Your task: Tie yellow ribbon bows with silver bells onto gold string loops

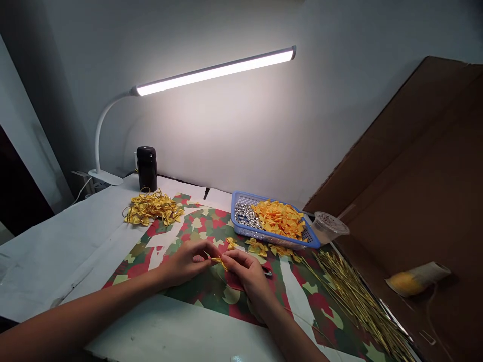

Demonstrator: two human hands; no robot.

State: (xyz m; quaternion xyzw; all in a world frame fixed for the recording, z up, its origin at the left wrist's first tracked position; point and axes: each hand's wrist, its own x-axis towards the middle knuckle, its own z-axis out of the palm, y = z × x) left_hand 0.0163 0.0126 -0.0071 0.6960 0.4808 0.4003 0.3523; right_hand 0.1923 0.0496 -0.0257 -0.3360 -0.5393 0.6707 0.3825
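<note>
My left hand [190,262] and my right hand [247,271] meet over the patterned mat [211,291], fingers pinched together on a small yellow ribbon bow [219,261]. Both hands rest low on the mat. A few loose yellow bows [256,246] lie just beyond my right hand, in front of a blue basket [241,230] that holds a heap of orange-yellow bows [279,218] and silver beads [246,213].
A pile of gold twist ties [153,207] lies at the back left near a black jar [147,168]. A bundle of gold wires [354,291] spreads at the right. A plastic cup [328,226], a yellow ribbon spool [415,279], brown cardboard [422,176] and a desk lamp [215,71] surround the work area.
</note>
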